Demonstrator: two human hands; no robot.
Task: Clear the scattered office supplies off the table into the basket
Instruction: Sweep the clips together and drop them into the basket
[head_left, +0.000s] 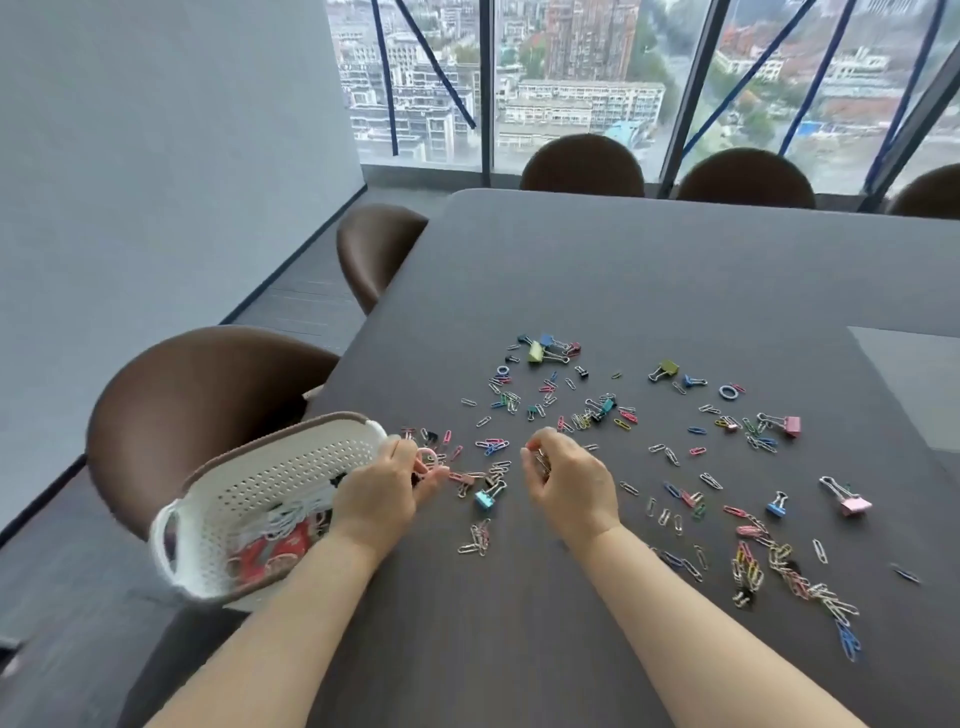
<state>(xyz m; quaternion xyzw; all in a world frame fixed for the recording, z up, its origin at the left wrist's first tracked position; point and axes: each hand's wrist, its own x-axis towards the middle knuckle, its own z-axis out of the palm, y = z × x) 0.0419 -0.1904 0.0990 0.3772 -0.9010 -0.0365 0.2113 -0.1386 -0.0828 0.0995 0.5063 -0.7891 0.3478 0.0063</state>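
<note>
Many coloured paper clips (748, 564) and binder clips (543, 349) lie scattered over the dark grey table (675, 270). A white perforated basket (270, 467) with a brown rim sits tilted at the table's left edge, holding clips and a red item. My left hand (387, 491) is beside the basket's right wall, its fingers pinched on a small clip with a pink ring. My right hand (566, 486) hovers over the table's middle, its fingers curled around a few silver paper clips. A light blue binder clip (485, 499) lies between my hands.
Brown chairs stand along the left side (202, 395) (376, 249) and the far side (582, 166) of the table. A pale panel (914, 384) is set in the tabletop at the right. Tall windows lie beyond.
</note>
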